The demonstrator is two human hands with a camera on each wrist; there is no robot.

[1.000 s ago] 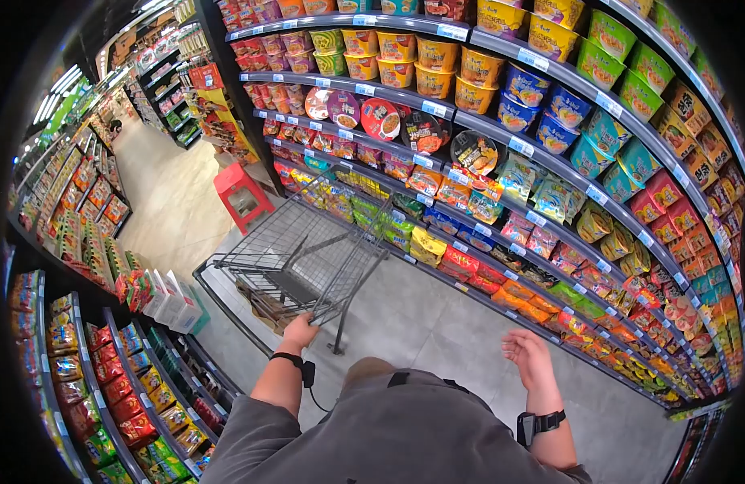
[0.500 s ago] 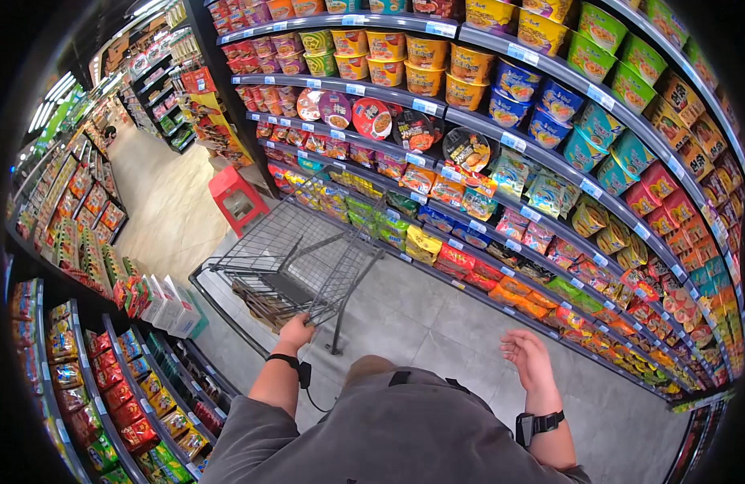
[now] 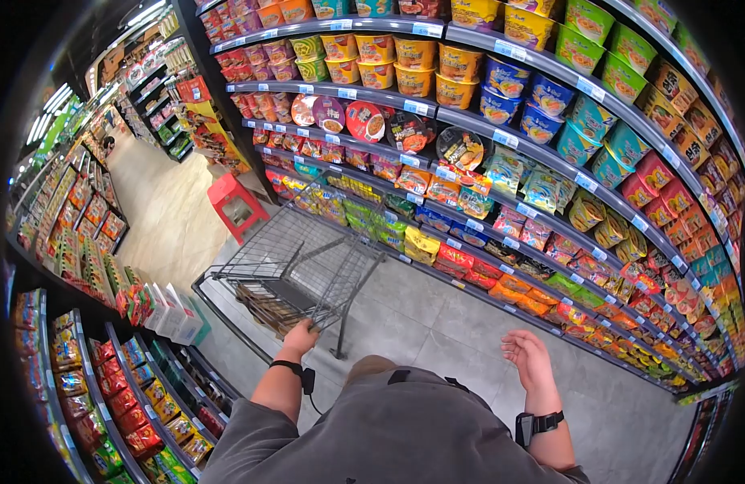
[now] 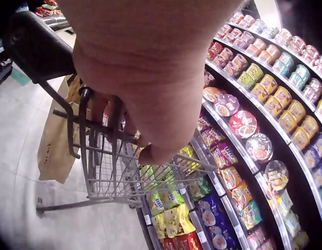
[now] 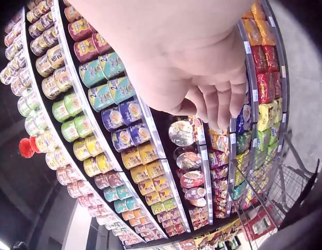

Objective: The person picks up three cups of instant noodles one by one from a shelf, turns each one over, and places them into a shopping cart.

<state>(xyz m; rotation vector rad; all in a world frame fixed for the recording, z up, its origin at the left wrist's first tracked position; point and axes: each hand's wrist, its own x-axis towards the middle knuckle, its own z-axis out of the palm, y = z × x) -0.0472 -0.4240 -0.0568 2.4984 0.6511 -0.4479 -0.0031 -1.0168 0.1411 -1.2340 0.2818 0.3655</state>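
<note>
A grey wire shopping cart stands ahead and to the left, its wire basket bare. My left hand grips the near end of the cart; in the left wrist view the fingers of this hand curl over its dark frame, with the fingertips partly hidden behind the wires. A brown paper bag shows low beside the cart frame. My right hand hangs loosely in the air over the floor and holds nothing. Packed noodle shelves lie beyond this hand in the right wrist view.
A long shelf of cup and bagged noodles curves along the front and right. A red stool stands beyond the cart, beside an aisle. Snack shelves and some white boxes line the left.
The shelves and stool have drifted slightly left in the head view, while the cart stays near my left hand, which keeps its hold. My right hand has barely moved.
</note>
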